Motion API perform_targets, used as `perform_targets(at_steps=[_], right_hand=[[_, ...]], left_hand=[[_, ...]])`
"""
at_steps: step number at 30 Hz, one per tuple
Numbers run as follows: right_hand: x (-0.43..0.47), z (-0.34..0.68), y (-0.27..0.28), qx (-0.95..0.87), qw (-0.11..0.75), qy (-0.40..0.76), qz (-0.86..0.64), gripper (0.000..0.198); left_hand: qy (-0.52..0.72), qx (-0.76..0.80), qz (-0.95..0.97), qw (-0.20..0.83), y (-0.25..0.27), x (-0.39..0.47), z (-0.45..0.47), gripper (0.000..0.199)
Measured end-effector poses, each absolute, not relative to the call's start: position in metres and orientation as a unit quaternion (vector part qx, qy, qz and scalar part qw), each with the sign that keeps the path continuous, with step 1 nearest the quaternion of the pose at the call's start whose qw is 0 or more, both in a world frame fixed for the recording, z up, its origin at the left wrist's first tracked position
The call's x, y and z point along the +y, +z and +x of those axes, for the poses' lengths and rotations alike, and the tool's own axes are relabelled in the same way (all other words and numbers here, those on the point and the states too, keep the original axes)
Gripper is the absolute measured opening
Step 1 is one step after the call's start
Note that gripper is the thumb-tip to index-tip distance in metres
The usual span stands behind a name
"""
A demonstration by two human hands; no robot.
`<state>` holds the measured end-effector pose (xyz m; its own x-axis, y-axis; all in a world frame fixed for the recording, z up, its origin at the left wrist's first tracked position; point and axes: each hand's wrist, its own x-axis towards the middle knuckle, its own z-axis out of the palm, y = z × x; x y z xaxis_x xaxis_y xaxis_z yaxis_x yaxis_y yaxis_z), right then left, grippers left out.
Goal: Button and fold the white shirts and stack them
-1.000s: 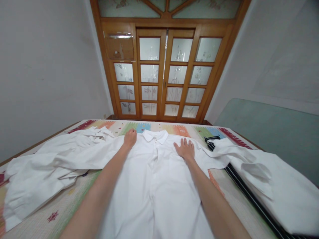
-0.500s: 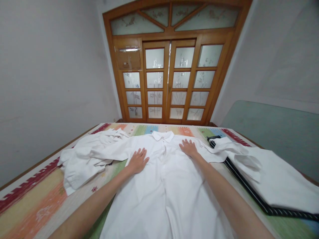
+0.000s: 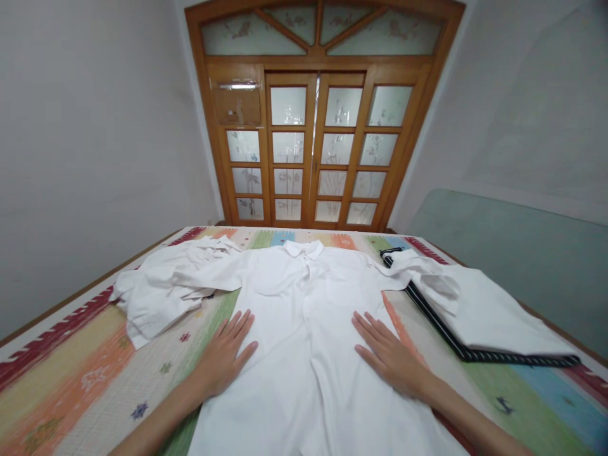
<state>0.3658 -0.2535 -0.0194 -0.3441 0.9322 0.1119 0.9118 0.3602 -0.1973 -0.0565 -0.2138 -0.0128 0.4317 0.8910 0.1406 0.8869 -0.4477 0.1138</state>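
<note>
Striped cloth [image 3: 99, 354] lay under a white shirt [image 3: 285, 348] and two open hands

On the shirt's left side, the left hand [image 3: 228, 358] lay palm down near the edge. Its fingers [image 3: 240, 324] were out straight with small gaps, its thumb stuck in toward the middle, and it had hold of nothing. Across from it, the right hand [image 3: 394, 354] lay palm down near the right edge. Its fingers were straight and a little apart too, and it gripped nothing.

Between the hands was the front of the shirt, with wavy folds down the middle. The shirt lay spread out on the striped cloth, right in front of the person. Its collar [image 3: 304, 250] was at the far end, and its sleeves went out to both sides.

By the left sleeve was a crumpled white pile [image 3: 159, 282]. By the right sleeve lay more white cloth [image 3: 498, 310], flatter, with black cloth [image 3: 437, 326] with thin white lines showing along its edge.

Farther out, a pale green board [image 3: 503, 240] stood on the right, by the wall [image 3: 513, 126]. Past the far end of the striped cloth were wooden doors [image 3: 308, 152] with many glass squares. A brown panel [image 3: 237, 104] filled one square at the upper left.
</note>
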Motion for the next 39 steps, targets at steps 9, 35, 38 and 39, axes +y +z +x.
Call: perform_targets(at_steps=[9,35,38,39], right_hand=[[-0.351,0.415,0.006,-0.777,0.103,0.128,-0.607,0.064],[-0.414,0.422,0.005,-0.818,0.263,-0.051,-0.508,0.033],[-0.418,0.418,0.000,-0.797,0.267,-0.129,-0.527,0.030],[-0.420,0.418,-0.001,-0.789,0.268,-0.157,-0.530,0.030]], left_hand=[[0.128,0.642,0.756,0.004,-0.031,-0.249,-0.073,0.085],[0.268,0.624,0.636,0.366,0.026,-0.362,-0.089,0.042],[0.288,0.656,0.636,0.287,0.035,-0.366,-0.083,0.039],[0.295,0.669,0.630,0.261,0.036,-0.367,-0.082,0.038]])
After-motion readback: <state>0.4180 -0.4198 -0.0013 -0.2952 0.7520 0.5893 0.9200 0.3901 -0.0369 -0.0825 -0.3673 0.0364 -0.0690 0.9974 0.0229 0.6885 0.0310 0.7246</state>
